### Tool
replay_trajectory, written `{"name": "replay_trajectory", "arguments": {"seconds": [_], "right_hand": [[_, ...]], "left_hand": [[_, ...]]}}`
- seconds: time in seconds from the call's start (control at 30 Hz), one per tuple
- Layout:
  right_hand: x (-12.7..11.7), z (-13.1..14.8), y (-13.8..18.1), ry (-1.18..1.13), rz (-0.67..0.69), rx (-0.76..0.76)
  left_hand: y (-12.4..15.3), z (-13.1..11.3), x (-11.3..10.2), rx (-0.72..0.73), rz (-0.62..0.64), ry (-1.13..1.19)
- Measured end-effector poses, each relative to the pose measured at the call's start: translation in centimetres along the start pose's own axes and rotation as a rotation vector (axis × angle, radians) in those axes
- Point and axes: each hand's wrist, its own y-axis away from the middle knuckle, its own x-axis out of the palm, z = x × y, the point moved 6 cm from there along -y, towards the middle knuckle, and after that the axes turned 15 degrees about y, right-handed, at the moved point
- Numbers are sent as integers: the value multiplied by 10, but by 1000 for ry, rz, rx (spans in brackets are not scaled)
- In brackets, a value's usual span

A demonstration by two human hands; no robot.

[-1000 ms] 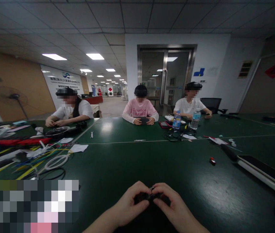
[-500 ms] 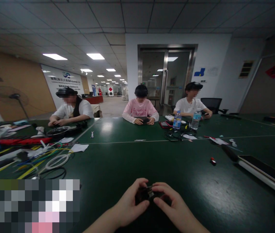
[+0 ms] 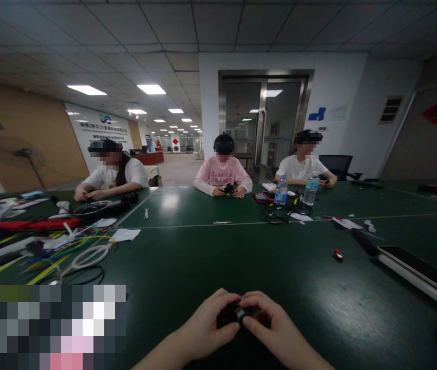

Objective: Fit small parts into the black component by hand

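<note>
Between my two hands, near the table's front edge, is a small dark object (image 3: 240, 311) with a pale metallic patch in its middle. Its kind cannot be made out, since my fingers cover most of it. My left hand (image 3: 212, 319) wraps round its left side, thumb in front and fingers behind. On the other side my right hand (image 3: 274, 322) grips it the same way, and the fingertips of both hands nearly meet. Beneath lies the dark green table top (image 3: 187, 262).
Cables (image 3: 91, 255), a white paper (image 3: 125, 235) and tools crowd the left. A red-and-black small part (image 3: 338, 255) and a large phone-like device (image 3: 422, 275) lie right. Water bottles (image 3: 310, 190) stand farther back. Three people sit opposite; the middle person (image 3: 224, 172) handles a dark object.
My fingers and thumbs have closed in a little more over the dark object. Across the table, the middle person has tilted up the object they hold.
</note>
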Motion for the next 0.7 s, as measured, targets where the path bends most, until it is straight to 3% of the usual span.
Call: {"name": "replay_trajectory", "arguments": {"seconds": [0.3, 0.7], "right_hand": [[-3, 10, 1, 10, -14, -16], [-5, 16, 3, 62, -9, -49]], "left_hand": [[3, 10, 0, -53, -14, 105], [0, 5, 1, -26, -4, 154]]}}
